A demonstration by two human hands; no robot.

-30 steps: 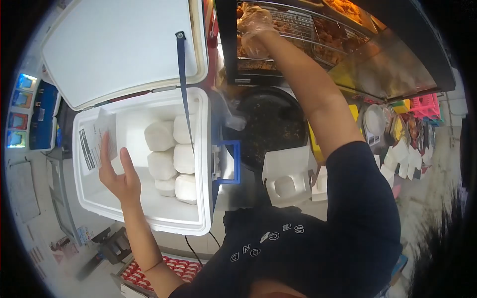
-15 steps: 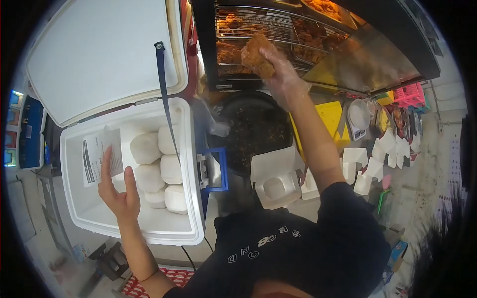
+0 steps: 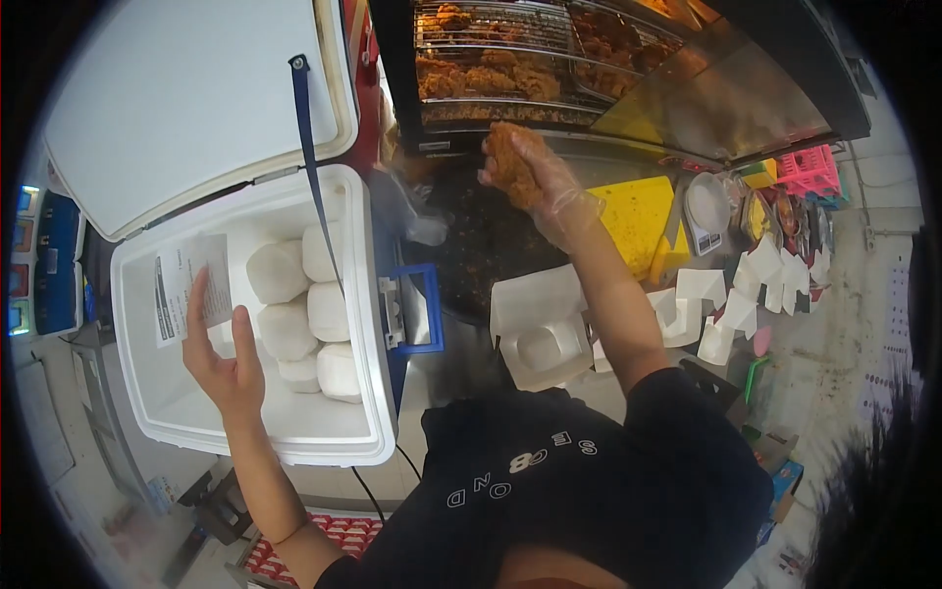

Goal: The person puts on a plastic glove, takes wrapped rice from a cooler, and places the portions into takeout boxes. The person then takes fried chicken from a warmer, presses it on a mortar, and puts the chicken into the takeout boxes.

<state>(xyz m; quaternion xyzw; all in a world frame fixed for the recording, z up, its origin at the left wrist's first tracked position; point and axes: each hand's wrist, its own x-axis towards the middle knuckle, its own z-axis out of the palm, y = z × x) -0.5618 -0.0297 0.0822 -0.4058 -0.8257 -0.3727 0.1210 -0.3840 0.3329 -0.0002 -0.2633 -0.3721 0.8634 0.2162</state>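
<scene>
A clear plastic glove covers my right hand (image 3: 554,201), which grips a piece of fried chicken (image 3: 516,167) above the dark round tray (image 3: 486,250). Just below and to the right of that tray stands an opened white paper box (image 3: 525,294), with a rounded white shape inside it. My left hand (image 3: 224,358) is raised over the white cooler (image 3: 250,432), fingers apart and holding nothing. Several white wrapped rounded bundles (image 3: 287,332) are stacked inside the cooler, beside a printed sheet (image 3: 209,285) on its inner wall.
A lit warming cabinet (image 3: 500,74) with fried pieces on racks stands ahead, its door (image 3: 731,108) swung right. To the right are a yellow board (image 3: 633,221), a kitchen scale (image 3: 708,211) and several open white boxes (image 3: 770,280). The cooler's lid (image 3: 196,98) stands raised.
My right hand has drawn the fried chicken back from the cabinet front toward me, over the dark tray. My left hand stays spread over the cooler. The view has shifted slightly.
</scene>
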